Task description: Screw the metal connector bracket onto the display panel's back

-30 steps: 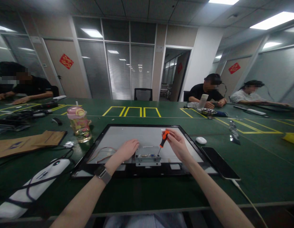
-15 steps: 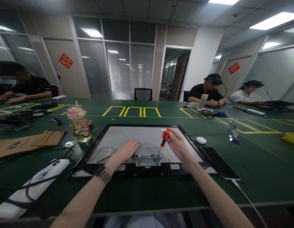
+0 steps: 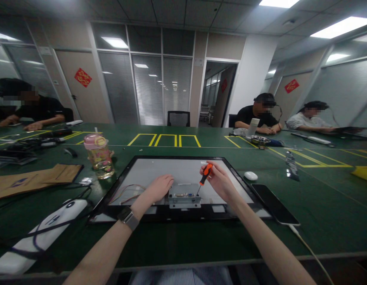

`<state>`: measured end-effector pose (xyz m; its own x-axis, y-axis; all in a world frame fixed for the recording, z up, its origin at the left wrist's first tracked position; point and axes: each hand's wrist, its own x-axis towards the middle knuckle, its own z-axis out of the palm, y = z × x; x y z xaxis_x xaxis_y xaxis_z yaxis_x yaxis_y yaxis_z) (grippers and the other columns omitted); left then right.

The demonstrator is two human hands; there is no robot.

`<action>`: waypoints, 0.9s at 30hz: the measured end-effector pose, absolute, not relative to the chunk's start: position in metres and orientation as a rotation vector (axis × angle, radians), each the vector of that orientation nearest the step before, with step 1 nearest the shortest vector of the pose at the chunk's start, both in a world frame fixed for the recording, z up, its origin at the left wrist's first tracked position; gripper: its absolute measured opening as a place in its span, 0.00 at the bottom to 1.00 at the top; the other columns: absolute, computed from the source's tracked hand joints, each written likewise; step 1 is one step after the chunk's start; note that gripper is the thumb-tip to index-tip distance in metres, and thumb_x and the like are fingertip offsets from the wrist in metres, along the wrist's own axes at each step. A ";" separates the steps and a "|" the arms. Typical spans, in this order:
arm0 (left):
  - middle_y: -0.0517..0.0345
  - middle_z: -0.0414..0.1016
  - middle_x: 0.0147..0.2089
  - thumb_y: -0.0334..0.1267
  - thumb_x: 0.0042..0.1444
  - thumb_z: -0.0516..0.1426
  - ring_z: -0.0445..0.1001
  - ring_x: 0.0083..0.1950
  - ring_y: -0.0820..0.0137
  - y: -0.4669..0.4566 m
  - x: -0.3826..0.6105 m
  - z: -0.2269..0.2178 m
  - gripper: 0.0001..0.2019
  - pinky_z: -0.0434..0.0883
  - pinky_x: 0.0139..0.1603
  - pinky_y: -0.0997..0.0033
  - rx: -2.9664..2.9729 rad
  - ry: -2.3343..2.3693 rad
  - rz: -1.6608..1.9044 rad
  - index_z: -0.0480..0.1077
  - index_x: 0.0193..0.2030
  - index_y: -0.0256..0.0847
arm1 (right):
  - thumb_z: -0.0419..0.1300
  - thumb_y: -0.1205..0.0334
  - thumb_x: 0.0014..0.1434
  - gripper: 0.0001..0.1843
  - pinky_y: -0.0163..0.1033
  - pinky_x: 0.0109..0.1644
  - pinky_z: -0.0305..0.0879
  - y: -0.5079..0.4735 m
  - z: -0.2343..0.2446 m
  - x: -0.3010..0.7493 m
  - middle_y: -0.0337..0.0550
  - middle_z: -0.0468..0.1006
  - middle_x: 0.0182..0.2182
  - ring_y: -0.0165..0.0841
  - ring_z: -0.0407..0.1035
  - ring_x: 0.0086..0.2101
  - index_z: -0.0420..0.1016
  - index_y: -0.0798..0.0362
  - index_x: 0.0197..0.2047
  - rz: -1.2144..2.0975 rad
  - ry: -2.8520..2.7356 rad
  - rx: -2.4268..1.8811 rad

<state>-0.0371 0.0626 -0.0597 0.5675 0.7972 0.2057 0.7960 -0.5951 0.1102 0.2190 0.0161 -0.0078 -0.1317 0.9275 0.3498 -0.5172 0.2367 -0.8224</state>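
Observation:
A flat display panel [image 3: 147, 168] with a black frame lies face-flat in front of me. Near its front edge sits a grey metal bracket [image 3: 185, 200] with connector ports along it. My right hand [image 3: 220, 180] grips an orange and black screwdriver [image 3: 206, 174] by the handle. Its thin shaft slants down to the right end of the bracket, where the tip appears to touch. Fingers stretched out, my left hand [image 3: 159, 187] lies on the panel at the bracket's left side. Whether the fingertips press on the bracket is hard to see. Thin wires [image 3: 124, 192] run out left of that hand.
To the right are a phone [image 3: 275, 204] on a cable and a white earbud case [image 3: 250, 175]. On the left stand a drink bottle [image 3: 100, 156], a cardboard piece [image 3: 37, 178] and a white power strip [image 3: 43, 233] with black cables. Other people sit across the table.
My right fingers have shifted around the screwdriver handle, one now reaching to its left side; the handle leans much as before. My left hand stays put. A person at far left has moved a hand.

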 end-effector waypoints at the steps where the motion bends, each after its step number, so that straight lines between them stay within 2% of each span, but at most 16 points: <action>1: 0.47 0.66 0.57 0.38 0.65 0.38 0.63 0.59 0.65 0.063 -0.037 -0.060 0.19 0.58 0.60 0.61 2.784 1.404 0.368 0.64 0.53 0.36 | 0.62 0.55 0.51 0.12 0.52 0.55 0.58 0.016 -0.008 0.219 0.42 0.78 0.37 0.38 0.71 0.41 0.75 0.47 0.40 1.325 -1.099 -0.489; 6: 0.48 0.65 0.58 0.38 0.65 0.38 0.62 0.60 0.65 0.064 -0.039 -0.062 0.19 0.59 0.59 0.60 2.792 1.423 0.354 0.64 0.53 0.37 | 0.64 0.56 0.49 0.08 0.49 0.55 0.58 0.017 -0.010 0.218 0.38 0.77 0.33 0.34 0.70 0.37 0.76 0.46 0.35 1.262 -1.079 -0.519; 11: 0.47 0.65 0.58 0.39 0.65 0.38 0.62 0.60 0.65 0.064 -0.039 -0.062 0.20 0.59 0.59 0.60 2.787 1.413 0.382 0.64 0.53 0.36 | 0.62 0.55 0.51 0.13 0.51 0.54 0.58 0.017 -0.008 0.219 0.40 0.77 0.33 0.36 0.71 0.37 0.75 0.47 0.41 1.302 -1.085 -0.523; 18: 0.47 0.66 0.57 0.39 0.65 0.39 0.62 0.60 0.65 0.063 -0.038 -0.061 0.19 0.59 0.59 0.61 2.769 1.428 0.359 0.64 0.54 0.37 | 0.63 0.59 0.51 0.08 0.47 0.56 0.58 0.020 -0.012 0.220 0.38 0.77 0.35 0.33 0.70 0.38 0.76 0.47 0.37 1.298 -1.056 -0.488; 23: 0.48 0.64 0.59 0.39 0.65 0.37 0.62 0.60 0.66 0.062 -0.037 -0.059 0.20 0.58 0.59 0.62 2.763 1.441 0.346 0.63 0.55 0.36 | 0.61 0.57 0.53 0.15 0.51 0.56 0.56 0.016 -0.008 0.219 0.41 0.78 0.35 0.35 0.71 0.39 0.73 0.46 0.45 1.324 -1.105 -0.489; 27: 0.48 0.63 0.59 0.39 0.65 0.37 0.61 0.60 0.66 0.060 -0.037 -0.056 0.20 0.58 0.59 0.63 2.763 1.458 0.308 0.63 0.55 0.35 | 0.60 0.56 0.54 0.11 0.50 0.56 0.56 0.016 -0.007 0.218 0.43 0.78 0.37 0.37 0.70 0.43 0.75 0.47 0.41 1.294 -1.126 -0.449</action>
